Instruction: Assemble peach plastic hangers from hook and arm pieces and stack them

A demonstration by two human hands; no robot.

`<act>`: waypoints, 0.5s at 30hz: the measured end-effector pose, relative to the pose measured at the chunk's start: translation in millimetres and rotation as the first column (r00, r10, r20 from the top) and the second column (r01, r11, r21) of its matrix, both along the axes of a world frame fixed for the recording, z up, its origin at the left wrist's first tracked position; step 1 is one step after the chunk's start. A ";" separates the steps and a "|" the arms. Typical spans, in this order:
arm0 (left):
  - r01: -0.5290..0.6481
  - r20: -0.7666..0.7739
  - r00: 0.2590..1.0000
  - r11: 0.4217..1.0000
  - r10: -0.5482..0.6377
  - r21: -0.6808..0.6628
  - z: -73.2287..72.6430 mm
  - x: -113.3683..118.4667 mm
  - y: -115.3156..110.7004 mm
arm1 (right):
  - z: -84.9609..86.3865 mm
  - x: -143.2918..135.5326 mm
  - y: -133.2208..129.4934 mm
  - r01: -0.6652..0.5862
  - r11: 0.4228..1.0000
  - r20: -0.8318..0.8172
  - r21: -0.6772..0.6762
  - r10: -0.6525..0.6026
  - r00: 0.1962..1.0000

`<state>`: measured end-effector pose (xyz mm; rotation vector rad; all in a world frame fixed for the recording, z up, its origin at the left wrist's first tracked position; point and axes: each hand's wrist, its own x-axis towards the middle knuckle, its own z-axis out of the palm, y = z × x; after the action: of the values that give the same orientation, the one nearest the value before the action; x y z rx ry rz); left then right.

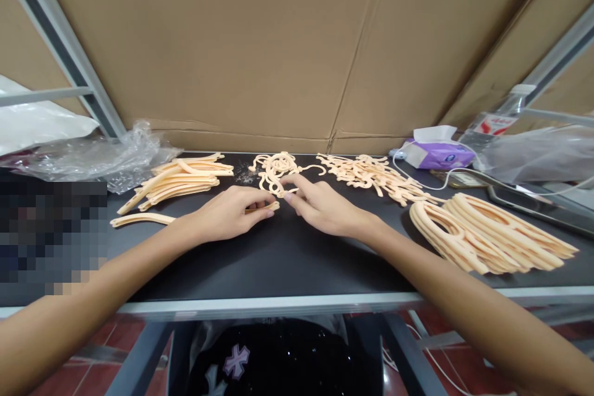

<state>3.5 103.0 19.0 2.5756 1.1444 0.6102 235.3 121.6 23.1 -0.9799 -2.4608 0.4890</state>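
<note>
My left hand (236,213) is closed round a beige plastic strip (275,206), whose end pokes out past the fingertips. Close by on its right, my right hand (320,204) pinches a small beige piece at the near edge of a pile of curly beige parts (281,167). The held piece is mostly hidden by the fingers. Long beige strips (185,179) are heaped to the left, and one single strip (142,218) lies nearer, partly behind my left forearm. Small hooked beige pieces (366,174) are spread at the back, right of centre.
Stacked beige panels with oval openings (487,235) lie at the right. Behind them are a purple tissue pack (440,153), a plastic bottle (503,114), a white cable and a dark flat device (538,207). Clear plastic bags (125,158) sit back left. Cardboard (232,43) stands behind the black table (260,266).
</note>
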 end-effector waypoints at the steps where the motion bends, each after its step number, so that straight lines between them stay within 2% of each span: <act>1: -0.008 -0.003 1.000 1.000 0.008 0.009 -0.5 -0.1 0.3 | -0.8 0.0 0.4 -0.007 1.000 -0.014 0.006 0.007 1.000; 10: -0.084 -0.018 0.996 0.994 0.085 0.069 6.0 -3.6 2.5 | -9.2 0.8 5.0 -0.036 0.996 -0.111 0.079 0.045 0.993; 15: -0.086 -0.016 0.996 0.994 0.087 0.062 3.3 -5.0 4.4 | -11.2 0.2 6.1 -0.023 0.996 -0.154 0.085 0.036 0.987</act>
<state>-1.5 107.4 22.4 2.5995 1.2680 0.6513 235.6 127.7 11.9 -0.8408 -2.3391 0.4511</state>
